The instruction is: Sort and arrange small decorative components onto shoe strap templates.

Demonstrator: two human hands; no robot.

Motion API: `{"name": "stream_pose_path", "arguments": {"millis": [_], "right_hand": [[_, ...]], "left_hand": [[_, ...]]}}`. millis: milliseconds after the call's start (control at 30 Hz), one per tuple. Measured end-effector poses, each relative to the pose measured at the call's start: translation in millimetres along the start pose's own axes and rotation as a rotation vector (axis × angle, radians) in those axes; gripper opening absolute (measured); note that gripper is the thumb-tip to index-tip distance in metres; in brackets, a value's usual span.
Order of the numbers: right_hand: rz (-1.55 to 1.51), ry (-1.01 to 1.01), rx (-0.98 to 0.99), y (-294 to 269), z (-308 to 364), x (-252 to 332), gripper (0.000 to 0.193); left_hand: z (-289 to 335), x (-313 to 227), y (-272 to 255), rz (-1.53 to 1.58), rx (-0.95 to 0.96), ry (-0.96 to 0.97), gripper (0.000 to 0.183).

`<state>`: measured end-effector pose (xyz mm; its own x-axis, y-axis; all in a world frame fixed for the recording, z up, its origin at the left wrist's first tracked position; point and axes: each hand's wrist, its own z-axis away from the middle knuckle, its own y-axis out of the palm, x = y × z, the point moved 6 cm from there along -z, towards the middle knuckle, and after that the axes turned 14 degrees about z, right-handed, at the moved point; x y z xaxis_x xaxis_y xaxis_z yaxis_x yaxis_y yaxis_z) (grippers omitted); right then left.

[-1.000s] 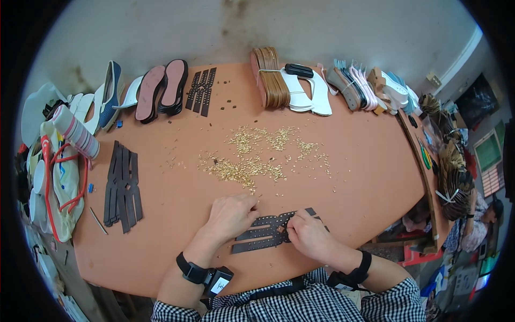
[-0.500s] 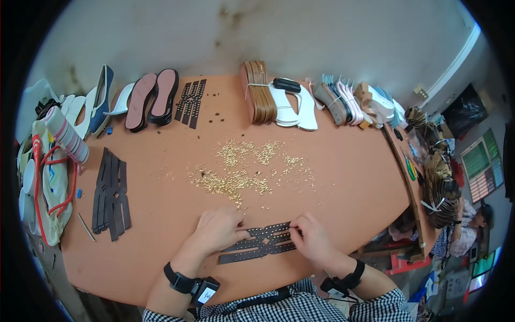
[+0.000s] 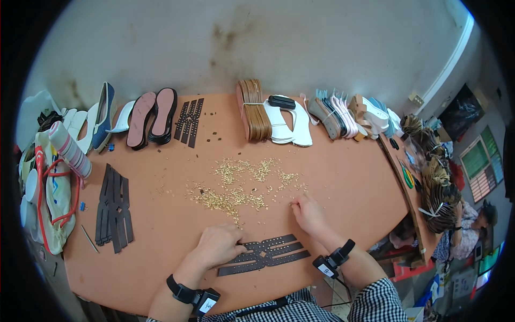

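A dark, cross-shaped strap piece (image 3: 261, 256) with rows of small gold studs lies flat near the table's front edge. My left hand (image 3: 221, 244) is closed at its upper left arm, the thumb and curled fingers gripping that edge. Beyond the piece's right end, my right hand (image 3: 311, 216) rests low over the table, thumb and fingertips pinched together. Whatever sits between those fingertips is too small to make out. Loose gold studs (image 3: 228, 199) are scattered in piles just ahead of both hands.
Unstudded dark strap pieces (image 3: 113, 209) are stacked at left, with a thin metal rod (image 3: 89, 239) nearby. Soles (image 3: 162, 115), another studded piece (image 3: 189, 122) and tied brown bundles (image 3: 254, 112) line the back. Pliers (image 3: 409, 177) lie right; a person (image 3: 465, 231) sits beyond.
My right hand has left the strap piece's right end and moved forward toward the studs. My left hand stays at the piece. The view has tilted slightly up.
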<state>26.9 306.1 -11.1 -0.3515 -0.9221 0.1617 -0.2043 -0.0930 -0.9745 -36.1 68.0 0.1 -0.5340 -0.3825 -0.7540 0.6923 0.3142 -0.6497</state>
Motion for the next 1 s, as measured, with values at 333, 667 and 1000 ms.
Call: {"name": "stream_pose_path", "arguments": {"millis": [333,667,1000], "right_hand": [[0.105,-0.08,0.122,6,-6,8,0.015],[0.351,-0.201,0.322,13,-29,11,0.02],[-0.011,-0.229,0.236,-21,51,58,0.01]], "left_hand": [[-2,2,3,0.013,-0.01,0.029,0.021],[-4,2,2,0.02,0.013,-0.017,0.022],[1,3,3,0.031,-0.025,0.021,0.021]]}}
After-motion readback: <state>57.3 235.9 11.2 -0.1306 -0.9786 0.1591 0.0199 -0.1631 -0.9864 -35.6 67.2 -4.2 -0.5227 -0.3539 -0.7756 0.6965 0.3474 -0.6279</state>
